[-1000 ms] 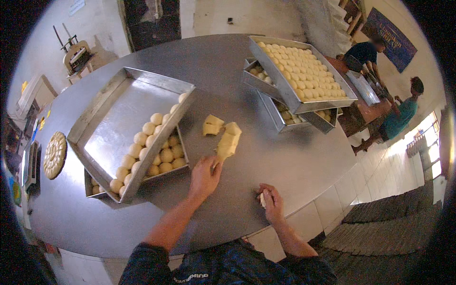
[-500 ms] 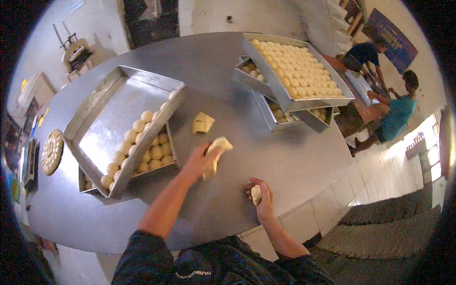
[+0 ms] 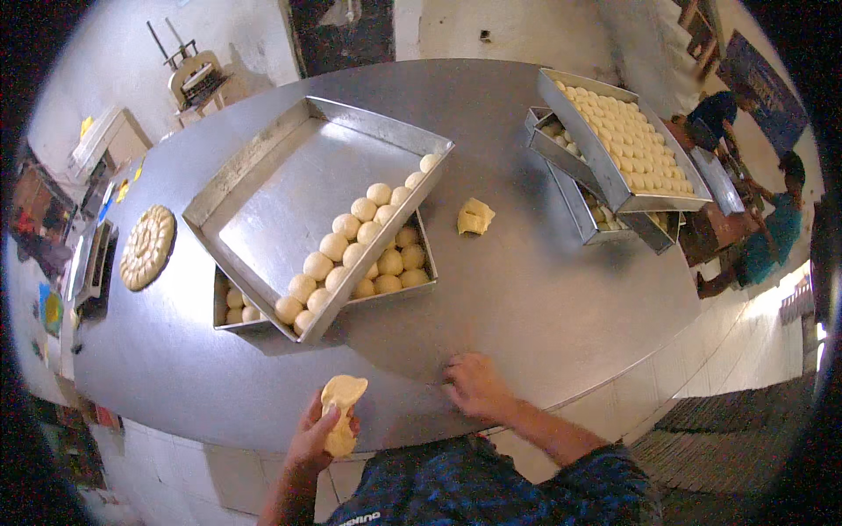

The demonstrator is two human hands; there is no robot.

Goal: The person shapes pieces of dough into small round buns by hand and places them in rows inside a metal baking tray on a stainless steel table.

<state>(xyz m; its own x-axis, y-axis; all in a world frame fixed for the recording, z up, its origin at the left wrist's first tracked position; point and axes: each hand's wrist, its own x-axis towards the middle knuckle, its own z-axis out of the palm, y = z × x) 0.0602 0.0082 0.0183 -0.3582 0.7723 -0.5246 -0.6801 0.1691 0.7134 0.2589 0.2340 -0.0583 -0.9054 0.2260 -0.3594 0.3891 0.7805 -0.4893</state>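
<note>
My left hand (image 3: 312, 434) grips a floppy piece of pale yellow dough (image 3: 344, 394) at the front edge of the steel table (image 3: 474, 316). My right hand (image 3: 474, 383) rests on the steel with its fingers curled down; what they hold, if anything, is hidden. A torn lump of dough (image 3: 474, 216) lies farther back. To its left, a tilted metal tray (image 3: 210, 210) with rows of dough balls (image 3: 346, 225) along one side sits across a second tray (image 3: 412, 263) full of balls.
At the back right, stacked trays (image 3: 627, 140) hold many dough balls. A round scored dough piece (image 3: 147, 247) lies at the left. Two people (image 3: 715, 118) (image 3: 772, 237) work beyond the table on the right. A press-like metal device (image 3: 195, 79) stands by the back wall.
My left hand has pulled the larger dough piece back toward my body. My right hand has shifted to lie on the table, its small lump no longer visible. The view has also shifted.
</note>
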